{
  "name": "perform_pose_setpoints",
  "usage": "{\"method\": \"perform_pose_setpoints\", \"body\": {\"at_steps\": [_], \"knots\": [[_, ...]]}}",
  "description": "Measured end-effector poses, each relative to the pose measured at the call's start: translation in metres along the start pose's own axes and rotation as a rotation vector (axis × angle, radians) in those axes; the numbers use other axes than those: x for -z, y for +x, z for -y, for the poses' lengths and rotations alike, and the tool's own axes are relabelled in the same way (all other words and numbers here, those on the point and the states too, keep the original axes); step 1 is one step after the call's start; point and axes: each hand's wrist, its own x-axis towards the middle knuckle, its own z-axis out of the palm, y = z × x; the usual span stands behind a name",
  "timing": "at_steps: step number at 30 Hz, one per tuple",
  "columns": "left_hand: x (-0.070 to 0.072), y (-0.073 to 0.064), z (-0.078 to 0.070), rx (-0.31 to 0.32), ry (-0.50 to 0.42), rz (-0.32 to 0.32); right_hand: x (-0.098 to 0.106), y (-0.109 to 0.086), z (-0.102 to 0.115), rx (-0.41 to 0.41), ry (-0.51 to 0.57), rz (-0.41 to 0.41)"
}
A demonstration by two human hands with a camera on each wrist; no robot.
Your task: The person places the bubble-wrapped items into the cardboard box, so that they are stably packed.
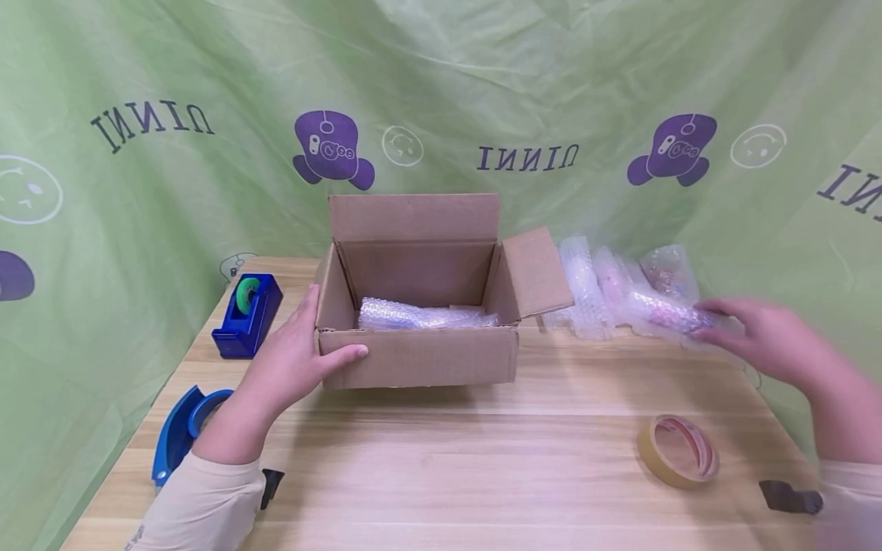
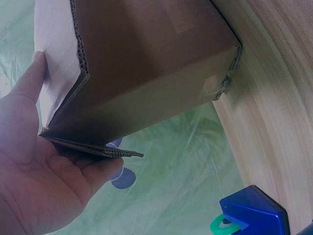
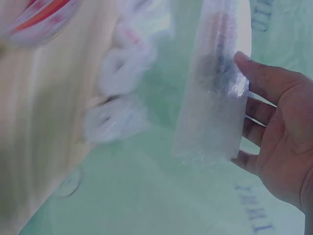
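Note:
An open cardboard box [image 1: 420,360] stands in the middle of the table with its flaps spread. A bubble-wrapped package [image 1: 396,312] lies inside it. My left hand [image 1: 285,360] grips the box's front left corner. In the left wrist view its thumb lies on one flap [image 2: 56,63] and its fingers curl behind another. At the right, my right hand [image 1: 772,337] holds a bubble-wrapped package [image 3: 212,93] by its edge, between thumb and fingers. Pinkish and dark contents show blurrily through the wrap. Several more wrapped packages [image 1: 582,287] lie beside the box.
A blue tape dispenser [image 1: 251,321] with green tape stands left of the box. Nearer, a blue tape gun [image 1: 175,436] is partly behind my left forearm. One tape roll [image 1: 678,451] lies at the front right of the wooden table [image 1: 482,474]. A green curtain [image 1: 441,76] hangs behind.

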Motion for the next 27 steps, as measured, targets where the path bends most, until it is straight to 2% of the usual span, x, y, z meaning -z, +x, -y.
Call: {"method": "perform_pose_setpoints", "body": {"at_steps": [5,12,18,22,27], "knots": [[0.001,-0.001,0.0,0.005,0.003,0.001,0.012,0.015,0.027,0.087,0.023,-0.088],[-0.001,0.0,0.001,0.003,0.002,0.0,0.027,0.04,0.064,0.192,0.045,-0.153],[-0.002,0.001,0.002,-0.005,0.003,-0.005,0.041,0.061,0.089,0.208,-0.004,-0.185],[-0.003,0.002,0.002,-0.008,0.0,-0.008,0.052,0.07,0.097,0.19,-0.042,-0.205],[-0.003,0.002,0.002,-0.008,0.009,-0.01,0.06,0.079,0.105,0.175,-0.041,-0.196]]}}
